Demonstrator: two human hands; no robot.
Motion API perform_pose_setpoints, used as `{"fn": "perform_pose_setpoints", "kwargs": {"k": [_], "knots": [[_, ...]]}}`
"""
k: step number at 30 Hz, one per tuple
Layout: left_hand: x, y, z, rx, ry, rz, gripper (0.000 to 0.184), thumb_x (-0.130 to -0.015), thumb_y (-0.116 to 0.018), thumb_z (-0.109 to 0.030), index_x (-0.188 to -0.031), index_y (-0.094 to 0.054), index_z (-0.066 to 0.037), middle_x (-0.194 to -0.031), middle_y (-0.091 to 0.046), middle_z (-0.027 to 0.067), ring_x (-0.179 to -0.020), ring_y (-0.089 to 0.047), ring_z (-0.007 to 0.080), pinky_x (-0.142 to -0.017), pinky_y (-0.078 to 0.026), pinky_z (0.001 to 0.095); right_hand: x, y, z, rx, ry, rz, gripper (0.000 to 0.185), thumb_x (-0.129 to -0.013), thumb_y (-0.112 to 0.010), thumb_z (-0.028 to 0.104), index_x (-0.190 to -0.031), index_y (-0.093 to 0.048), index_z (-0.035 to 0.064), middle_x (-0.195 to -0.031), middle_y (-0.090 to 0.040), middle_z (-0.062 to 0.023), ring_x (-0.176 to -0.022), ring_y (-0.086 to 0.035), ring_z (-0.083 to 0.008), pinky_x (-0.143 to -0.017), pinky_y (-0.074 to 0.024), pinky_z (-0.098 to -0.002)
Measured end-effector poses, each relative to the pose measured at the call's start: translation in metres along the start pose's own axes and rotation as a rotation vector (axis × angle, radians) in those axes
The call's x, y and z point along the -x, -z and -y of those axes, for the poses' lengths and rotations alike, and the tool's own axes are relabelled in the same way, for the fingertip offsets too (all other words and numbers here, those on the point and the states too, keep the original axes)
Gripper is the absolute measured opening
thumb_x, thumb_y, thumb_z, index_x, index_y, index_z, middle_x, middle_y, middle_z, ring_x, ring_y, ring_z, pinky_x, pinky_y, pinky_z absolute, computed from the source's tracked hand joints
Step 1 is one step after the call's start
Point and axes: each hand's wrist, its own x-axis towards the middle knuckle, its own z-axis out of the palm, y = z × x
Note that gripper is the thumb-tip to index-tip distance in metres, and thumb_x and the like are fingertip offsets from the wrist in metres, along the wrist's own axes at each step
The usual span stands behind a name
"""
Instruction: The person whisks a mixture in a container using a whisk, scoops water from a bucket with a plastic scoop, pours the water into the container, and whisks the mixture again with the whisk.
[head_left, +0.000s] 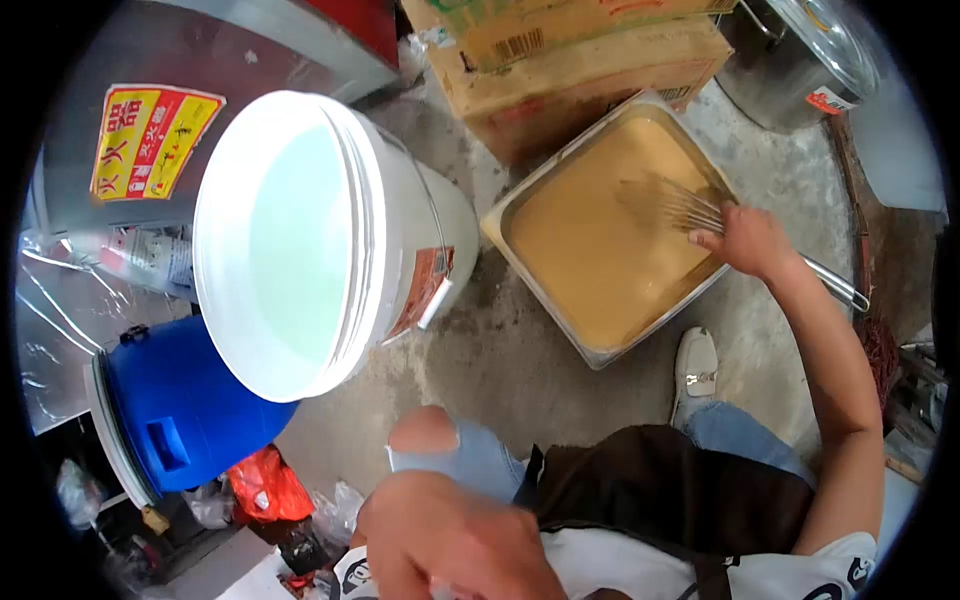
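Note:
A wire whisk is gripped in my right hand, its metal handle sticking out behind the wrist. Its wires dip into a tan, batter-like liquid and look blurred. The liquid fills much of a rectangular metal pan, which sits on the floor in front of me. My left hand is close to the camera at the bottom, in front of my body and away from the pan. Its fingers look curled, and what they hold, if anything, is hidden.
Left of the pan stands a large white bucket with pale greenish liquid inside and a wire handle. A blue barrel is beside it. Cardboard boxes and a lidded steel pot border the far side. Plastic bags lie lower left.

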Motion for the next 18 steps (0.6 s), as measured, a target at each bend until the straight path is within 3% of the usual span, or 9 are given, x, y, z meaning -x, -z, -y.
{"fn": "perform_pose_setpoints", "kwargs": {"k": [1, 4, 6, 9, 10, 12, 13, 16, 18], "knots": [[0.007, 0.002, 0.008, 0.007, -0.052, 0.05, 0.052, -0.074, -0.061, -0.05, -0.079, -0.042, -0.001, -0.071, -0.047, 0.0101, -0.06, -0.051, 0.0255, -0.049, -0.041, 0.0327, 0.001, 0.002, 0.009, -0.028, 0.008, -0.002, 0.053, -0.074, -0.057, 0.049, -0.083, -0.058, -0.0033, -0.078, -0.061, -0.0212, -0.076, -0.059, -0.0362, -0.069, -0.0466, -0.0422], [0.035, -0.006, 0.041, 0.072, -0.416, -0.59, 0.075, -0.077, -0.043, -0.06, -0.099, -0.048, 0.011, -0.056, -0.047, 0.0059, -0.047, -0.043, 0.012, -0.04, -0.031, 0.0224, 0.003, -0.015, 0.034, -0.061, 0.078, 0.064, 0.054, -0.076, -0.055, 0.049, -0.082, -0.059, -0.004, -0.076, -0.061, -0.0215, -0.076, -0.059, -0.0365, -0.068, -0.0468, -0.0426], [0.053, 0.001, 0.049, 0.085, -0.359, -0.95, 0.078, -0.082, -0.034, -0.057, -0.107, -0.05, 0.015, -0.053, -0.047, 0.0044, -0.043, -0.04, 0.0067, -0.037, -0.027, 0.0187, 0.008, -0.031, 0.047, -0.039, 0.097, 0.083, 0.054, -0.076, -0.055, 0.05, -0.081, -0.059, -0.0033, -0.075, -0.061, -0.0208, -0.075, -0.059, -0.0364, -0.068, -0.047, -0.0424], [0.093, 0.037, 0.05, 0.146, 0.027, -1.151, 0.056, -0.092, -0.032, -0.042, -0.109, -0.052, 0.007, -0.06, -0.047, 0.0024, -0.043, -0.036, 0.0051, -0.038, -0.026, 0.0186, 0.022, -0.016, 0.043, 0.052, 0.101, 0.201, 0.049, -0.077, -0.054, 0.048, -0.081, -0.061, -0.0005, -0.078, -0.062, -0.0189, -0.077, -0.06, -0.0334, -0.068, -0.0478, -0.0414], [0.096, 0.044, 0.05, 0.158, 0.017, -1.145, 0.056, -0.092, -0.032, -0.042, -0.109, -0.052, 0.007, -0.06, -0.047, 0.0024, -0.043, -0.036, 0.0051, -0.038, -0.026, 0.0186, 0.023, -0.006, 0.042, 0.122, 0.095, 0.29, 0.045, -0.078, -0.054, 0.046, -0.081, -0.063, 0.0015, -0.083, -0.062, -0.0178, -0.08, -0.061, -0.0305, -0.068, -0.0483, -0.0405], [0.101, 0.051, 0.051, 0.043, 0.303, -1.497, 0.044, -0.091, -0.04, -0.037, -0.11, -0.054, 0.0, -0.062, -0.046, 0.0005, -0.043, -0.034, 0.0046, -0.038, -0.025, 0.0191, 0.013, 0.008, 0.022, 0.22, 0.068, 0.24, 0.043, -0.077, -0.056, 0.045, -0.081, -0.063, 0.0028, -0.082, -0.063, -0.017, -0.078, -0.062, -0.0301, -0.068, -0.0487, -0.0398], [0.103, 0.052, 0.052, 0.041, 0.296, -1.492, 0.044, -0.091, -0.04, -0.037, -0.11, -0.054, 0.0, -0.062, -0.046, 0.0005, -0.043, -0.034, 0.0046, -0.038, -0.025, 0.0191, 0.007, 0.015, 0.016, 0.302, 0.041, 0.177, 0.041, -0.077, -0.057, 0.045, -0.081, -0.064, 0.0041, -0.081, -0.063, -0.0163, -0.077, -0.062, -0.0296, -0.067, -0.0491, -0.0392], [0.113, 0.059, 0.066, -0.235, 0.508, -1.626, 0.037, -0.089, -0.047, -0.034, -0.109, -0.055, -0.004, -0.063, -0.047, 0.0002, -0.046, -0.037, 0.0055, -0.041, -0.029, 0.0202, -0.005, 0.008, 0.031, 0.163, 0.022, 0.051, 0.049, -0.073, -0.057, 0.051, -0.08, -0.063, 0.003, -0.074, -0.062, -0.0163, -0.073, -0.061, -0.0322, -0.066, -0.0486, -0.0401], [0.126, 0.07, 0.08, -0.727, 0.664, -1.752, 0.037, -0.086, -0.05, -0.03, -0.112, -0.054, -0.004, -0.066, -0.053, 0.0044, -0.053, -0.047, 0.0112, -0.048, -0.038, 0.0247, 0.0, -0.025, 0.058, 0.16, 0.097, 0.051, 0.048, -0.073, -0.058, 0.051, -0.08, -0.063, 0.0037, -0.074, -0.062, -0.0159, -0.073, -0.062, -0.0318, -0.065, -0.0489, -0.0396]]}}
